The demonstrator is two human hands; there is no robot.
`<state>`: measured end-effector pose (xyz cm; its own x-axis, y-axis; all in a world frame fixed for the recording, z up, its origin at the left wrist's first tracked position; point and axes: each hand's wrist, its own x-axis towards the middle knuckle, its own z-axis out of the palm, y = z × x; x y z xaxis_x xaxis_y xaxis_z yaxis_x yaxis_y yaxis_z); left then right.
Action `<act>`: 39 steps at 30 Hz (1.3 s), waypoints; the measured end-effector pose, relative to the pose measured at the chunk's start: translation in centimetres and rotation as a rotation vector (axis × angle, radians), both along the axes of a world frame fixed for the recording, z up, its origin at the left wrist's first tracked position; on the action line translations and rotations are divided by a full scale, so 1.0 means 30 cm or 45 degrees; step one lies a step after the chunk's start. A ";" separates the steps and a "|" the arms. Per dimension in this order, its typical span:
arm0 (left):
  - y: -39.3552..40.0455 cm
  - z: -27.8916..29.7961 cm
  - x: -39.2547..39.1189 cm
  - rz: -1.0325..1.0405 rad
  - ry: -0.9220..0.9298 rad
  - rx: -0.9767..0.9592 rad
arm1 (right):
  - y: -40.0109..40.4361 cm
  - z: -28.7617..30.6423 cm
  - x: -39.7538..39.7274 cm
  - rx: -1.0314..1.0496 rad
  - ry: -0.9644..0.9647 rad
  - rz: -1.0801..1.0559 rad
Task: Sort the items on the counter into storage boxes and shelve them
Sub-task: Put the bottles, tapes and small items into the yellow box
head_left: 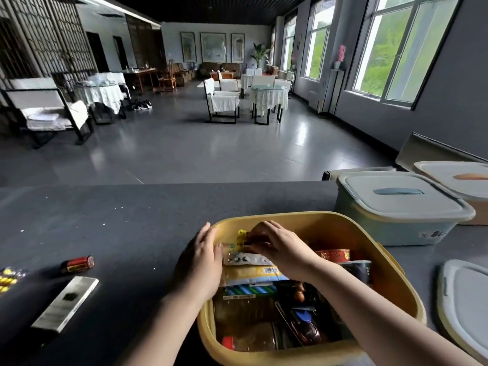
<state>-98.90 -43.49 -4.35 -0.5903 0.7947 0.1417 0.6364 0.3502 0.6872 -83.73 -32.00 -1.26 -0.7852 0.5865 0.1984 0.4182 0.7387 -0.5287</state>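
While the left hand (pixel 203 262) rests flat on the rounded yellow plastic box (pixel 390 276), the right hand (pixel 274 243) pinches a small dark item.

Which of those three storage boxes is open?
The yellow box under both hands; it has no lid and shows its contents. The green box and the beige box behind it are lidded.

On the dark counter (pixel 132 220): 3 storage boxes, namely 1 open yellow box (pixel 390 276), 1 lidded pale-green box (pixel 396 215) and 1 lidded beige box (pixel 462 186). Also 1 loose white lid (pixel 464 305), 1 red battery (pixel 78 263), 1 silver flat pack (pixel 66 303), 1 yellow blister strip (pixel 9 277).
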 end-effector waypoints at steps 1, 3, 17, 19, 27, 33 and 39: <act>-0.001 0.000 0.001 0.013 0.024 0.013 | 0.003 -0.021 -0.013 0.044 -0.033 0.037; -0.003 -0.001 -0.001 0.033 0.082 0.003 | 0.004 -0.071 -0.025 0.131 -0.113 0.114; 0.000 0.028 0.019 0.075 -0.004 0.067 | 0.033 -0.125 -0.017 0.115 -0.140 0.063; -0.001 0.024 0.018 0.082 -0.015 0.067 | 0.025 -0.120 -0.021 0.147 -0.135 0.049; -0.057 0.039 0.043 0.144 -0.310 0.281 | -0.025 -0.035 -0.016 0.252 -0.012 -0.077; -0.315 -0.177 -0.087 0.577 -0.607 0.650 | -0.286 0.158 -0.169 0.100 0.750 -0.135; -0.633 -0.293 -0.358 0.828 -0.119 0.280 | -0.648 -0.077 -0.476 -0.231 0.662 0.247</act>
<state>-109.64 -62.49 -13.14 -0.9547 0.2335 0.1845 0.2791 0.4868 0.8277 -98.02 -51.45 -3.57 -0.7082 0.5022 0.4962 -0.0639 0.6543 -0.7535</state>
